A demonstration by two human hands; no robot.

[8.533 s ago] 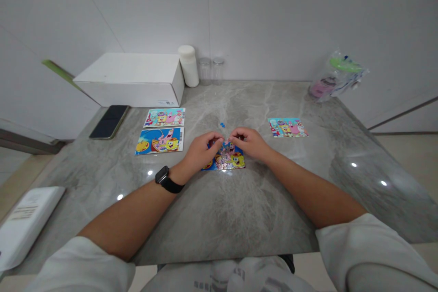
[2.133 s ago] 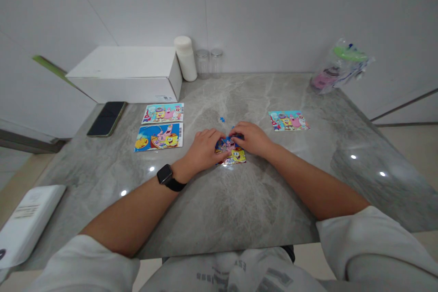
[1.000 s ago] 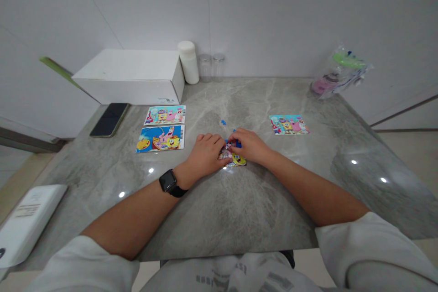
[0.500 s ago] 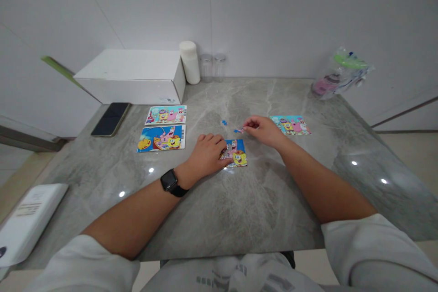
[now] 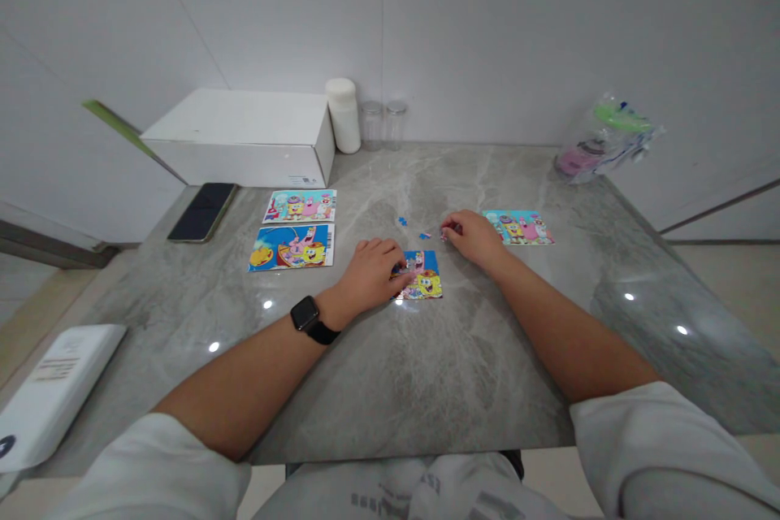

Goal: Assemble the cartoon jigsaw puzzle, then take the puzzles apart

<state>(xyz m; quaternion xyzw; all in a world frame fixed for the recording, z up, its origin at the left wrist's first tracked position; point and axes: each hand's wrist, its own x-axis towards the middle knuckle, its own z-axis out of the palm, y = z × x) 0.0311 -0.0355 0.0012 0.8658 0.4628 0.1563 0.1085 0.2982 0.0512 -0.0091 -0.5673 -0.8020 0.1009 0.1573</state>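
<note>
Just below the frame's centre, my left hand (image 5: 373, 272) rests loosely spread on the puzzle (image 5: 428, 275), while right of centre my right hand (image 5: 475, 237) pinches what looks like a small piece (image 5: 444, 236)

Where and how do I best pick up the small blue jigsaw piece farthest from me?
Probably pinch the small blue jigsaw piece by opposite edges, from above and the right, where the right hand is: it lies flat on the grey marbled tabletop, apart from other pieces. Come down steeply, since the blue-and-pink jigsaw piece lies partly between and might get nudged.
</note>
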